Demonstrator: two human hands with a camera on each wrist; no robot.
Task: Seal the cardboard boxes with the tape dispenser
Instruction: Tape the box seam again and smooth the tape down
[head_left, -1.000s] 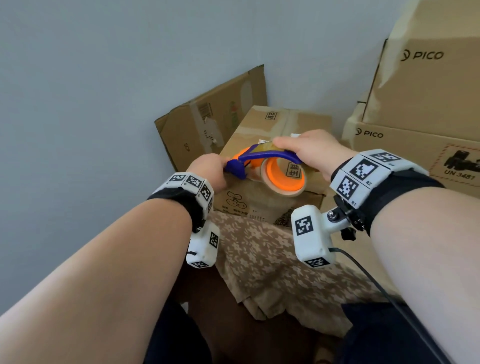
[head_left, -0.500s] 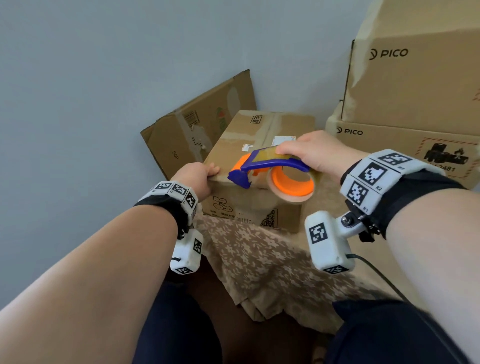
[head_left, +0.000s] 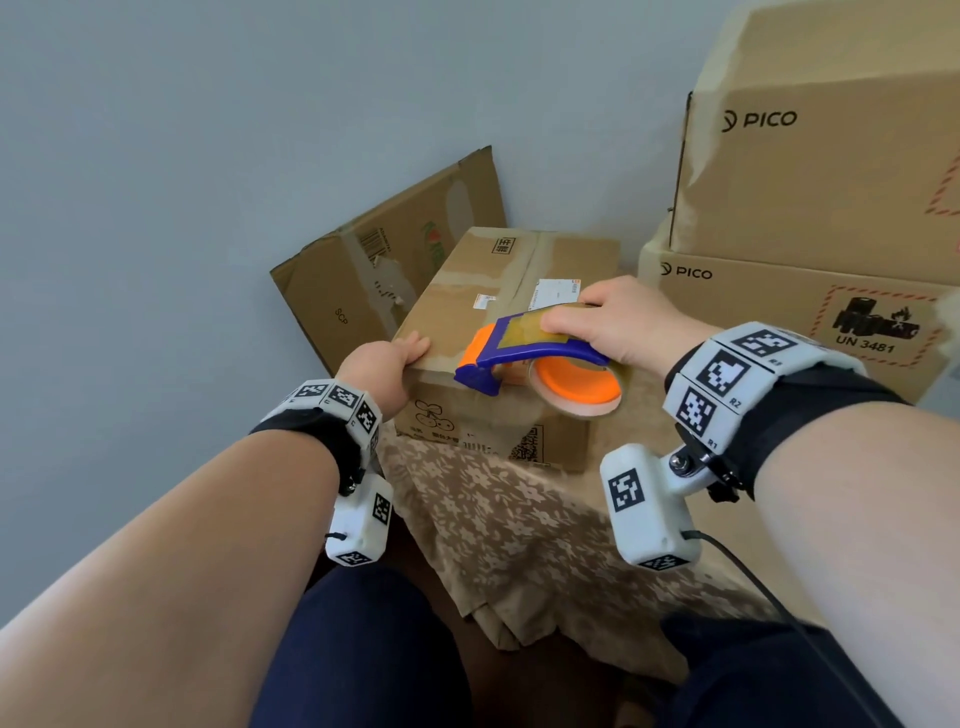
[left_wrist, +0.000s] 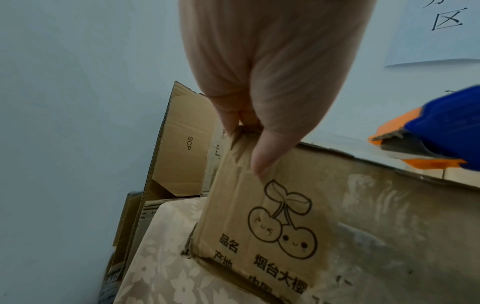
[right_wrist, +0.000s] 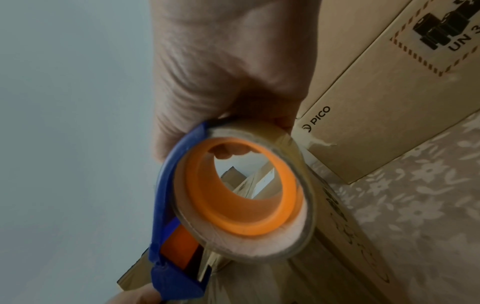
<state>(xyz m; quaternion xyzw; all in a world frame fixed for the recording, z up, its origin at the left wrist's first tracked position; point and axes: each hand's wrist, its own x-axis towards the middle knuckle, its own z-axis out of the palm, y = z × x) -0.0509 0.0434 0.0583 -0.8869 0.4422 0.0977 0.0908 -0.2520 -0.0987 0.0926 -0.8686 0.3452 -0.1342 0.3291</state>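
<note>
On the cardboard box (head_left: 519, 291), left hand (head_left: 382, 371) grips its corner; right hand (head_left: 621, 325) clasps the tape dispenser (head_left: 540, 364).

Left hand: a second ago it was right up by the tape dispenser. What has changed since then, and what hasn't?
The left hand has let go of the nose of the tape dispenser and moved left to the near left corner of the cherry-print box, which it now grips, thumb on the front face. The right hand keeps its grip on the dispenser, held over the box's near edge. The box and the PICO boxes stay put.
</note>
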